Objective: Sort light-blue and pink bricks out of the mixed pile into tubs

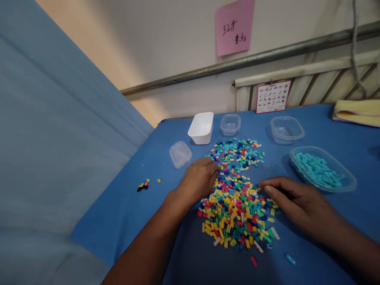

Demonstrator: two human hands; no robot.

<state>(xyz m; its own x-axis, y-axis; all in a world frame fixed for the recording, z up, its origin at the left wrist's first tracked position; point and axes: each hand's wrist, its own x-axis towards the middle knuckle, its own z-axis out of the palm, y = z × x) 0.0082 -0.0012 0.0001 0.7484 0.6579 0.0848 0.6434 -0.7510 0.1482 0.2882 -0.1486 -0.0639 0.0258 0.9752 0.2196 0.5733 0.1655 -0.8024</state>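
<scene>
A mixed pile of small toy building bricks (234,209) in yellow, red, green, teal, blue and white is heaped in the middle of the blue cloth. My left hand (200,176) reaches over the upper left side of the pile, fingers curled down into it; the fingertips and anything in them are hidden. At the right edge of the heap is my right hand (292,200), thumb and index finger drawn close together beside a yellowish brick; whether they grip it is unclear. Behind the heap, a looser spread of mostly turquoise and blue bricks (237,150) joins onto it.
A clear tub (350,185) of turquoise bricks stands at right. Farther back are a white box (202,126) and two clear containers (230,123) (286,130). A clear lid (180,154) lies left, with several black and orange pieces (143,185) nearer. A yellow cloth (358,111) lies back right.
</scene>
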